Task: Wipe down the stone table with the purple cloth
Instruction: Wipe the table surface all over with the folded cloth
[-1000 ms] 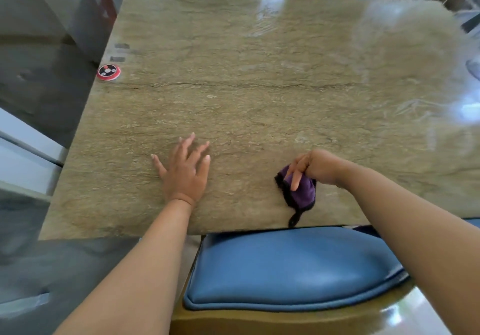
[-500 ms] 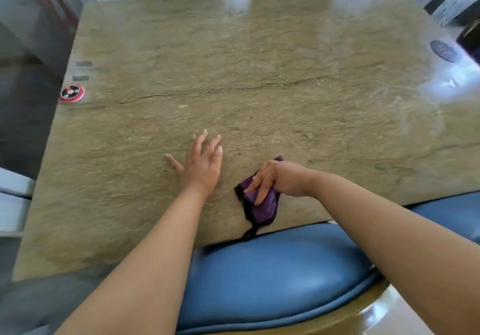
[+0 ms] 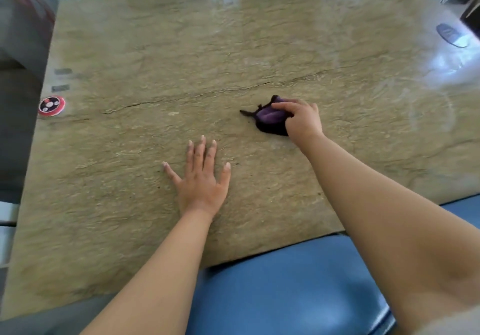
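Purple cloth (image 3: 270,119) sitting mid-table (image 3: 155,48); I'm seeing right hand (image 3: 304,122) gripping it bunched, left hand (image 3: 201,181) pressing flat, fingers spread, nearer the near edge.

The right hand (image 3: 302,121) gripped the bunched purple cloth (image 3: 270,119) mid-table (image 3: 233,48); the left hand (image 3: 201,181) lay flat, fingers spread, nearer the front edge.
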The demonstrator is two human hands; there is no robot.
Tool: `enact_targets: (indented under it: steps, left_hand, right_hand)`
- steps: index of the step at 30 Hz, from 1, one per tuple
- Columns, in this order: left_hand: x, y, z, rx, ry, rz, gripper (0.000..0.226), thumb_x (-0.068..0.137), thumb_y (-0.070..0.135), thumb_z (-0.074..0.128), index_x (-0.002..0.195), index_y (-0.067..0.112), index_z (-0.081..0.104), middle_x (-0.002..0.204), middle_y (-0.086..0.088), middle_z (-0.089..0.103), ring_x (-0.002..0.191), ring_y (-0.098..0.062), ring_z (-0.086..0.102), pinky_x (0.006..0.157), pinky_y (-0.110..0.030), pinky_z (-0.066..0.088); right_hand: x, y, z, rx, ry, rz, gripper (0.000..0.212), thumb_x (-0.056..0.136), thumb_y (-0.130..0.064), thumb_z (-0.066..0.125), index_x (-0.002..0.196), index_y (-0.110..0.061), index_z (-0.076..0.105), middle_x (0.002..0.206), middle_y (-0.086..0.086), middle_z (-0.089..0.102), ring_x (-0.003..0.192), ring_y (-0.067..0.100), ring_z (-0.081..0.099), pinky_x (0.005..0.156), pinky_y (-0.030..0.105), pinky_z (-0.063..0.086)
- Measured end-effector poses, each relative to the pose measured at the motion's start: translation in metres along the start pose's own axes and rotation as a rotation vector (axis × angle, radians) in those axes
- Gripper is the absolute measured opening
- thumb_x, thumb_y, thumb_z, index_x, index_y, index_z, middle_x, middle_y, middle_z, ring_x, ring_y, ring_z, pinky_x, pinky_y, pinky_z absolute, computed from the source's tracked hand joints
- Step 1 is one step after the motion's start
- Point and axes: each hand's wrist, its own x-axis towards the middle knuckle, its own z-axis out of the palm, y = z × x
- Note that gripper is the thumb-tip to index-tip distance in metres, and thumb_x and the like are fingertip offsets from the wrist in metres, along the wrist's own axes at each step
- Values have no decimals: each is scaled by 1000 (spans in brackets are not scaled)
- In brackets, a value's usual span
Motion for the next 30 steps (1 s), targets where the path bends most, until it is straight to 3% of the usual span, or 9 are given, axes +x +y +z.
enact_targets:
  steps: [2, 5, 10, 17, 20, 22, 26, 30]
  left_hand:
    - [1, 0, 1, 10, -2, 4, 68, 90, 64, -1, 152, 36, -2, 159, 16, -16, 145, -8, -22, 110, -67, -11]
    - [2, 0, 2, 29, 3, 5, 71, 88, 65, -3, 152, 35, -4, 159, 15, -17, 145, -9, -23, 110, -65, -14]
    - [3, 0, 5, 28, 20, 19, 72, 87, 66, -4, 153, 34, -4, 160, 14, -16, 145, -9, -21, 111, -64, -12]
    - [2, 1, 3, -107, 101, 26, 73, 91, 60, 2, 154, 25, -4, 162, 11, -3, 148, -7, -6, 114, -61, -9]
    - [4, 1, 3, -61, 84, 30, 74, 89, 60, -1, 154, 25, -6, 162, 10, -4, 148, -8, -8, 115, -60, -10]
    - [6, 1, 4, -36, 69, 35, 74, 88, 61, -4, 154, 26, -5, 162, 11, -6, 148, -8, -10, 114, -61, -10]
    - [7, 0, 4, -22, 38, 60, 74, 88, 62, -5, 154, 29, -1, 162, 10, -9, 147, -10, -13, 113, -63, -10]
    - [7, -1, 2, -24, 31, 71, 74, 87, 63, -3, 154, 31, 7, 162, 7, -6, 148, -12, -11, 112, -64, -10]
  right_hand:
    - [9, 11, 13, -247, 25, 43, 68, 80, 2, 37, 136, -34, 50, 154, -9, 29, 142, 20, 18, 117, 30, 11]
    - [22, 13, 34, -333, 76, 47, 65, 86, -7, 37, 146, -31, 33, 160, -4, 14, 148, 18, 1, 117, 38, -8]
    - [49, -13, 48, -297, -54, -21, 63, 89, -11, 40, 148, -31, 30, 160, -5, 12, 147, 15, 6, 119, 39, -4]
    - [3, -16, 65, -141, -380, -478, 61, 77, 7, 46, 122, -30, 64, 142, -11, 49, 136, 11, 32, 115, 33, 15]
    - [-25, -1, 48, -2, -521, -395, 58, 74, 17, 43, 109, -18, 73, 130, -7, 60, 127, -2, 37, 110, 11, 12]
    - [-44, 12, 26, 42, -595, -285, 57, 72, 20, 43, 101, -16, 76, 123, -9, 64, 117, -10, 42, 106, 5, 17]
    - [-82, 44, -25, 56, -664, -33, 61, 69, 22, 39, 83, -21, 80, 108, -19, 69, 110, -14, 47, 97, 3, 27]
    - [-101, 49, -66, -85, -732, 121, 56, 68, 21, 35, 71, -13, 79, 95, -11, 74, 99, -7, 58, 84, 8, 39]
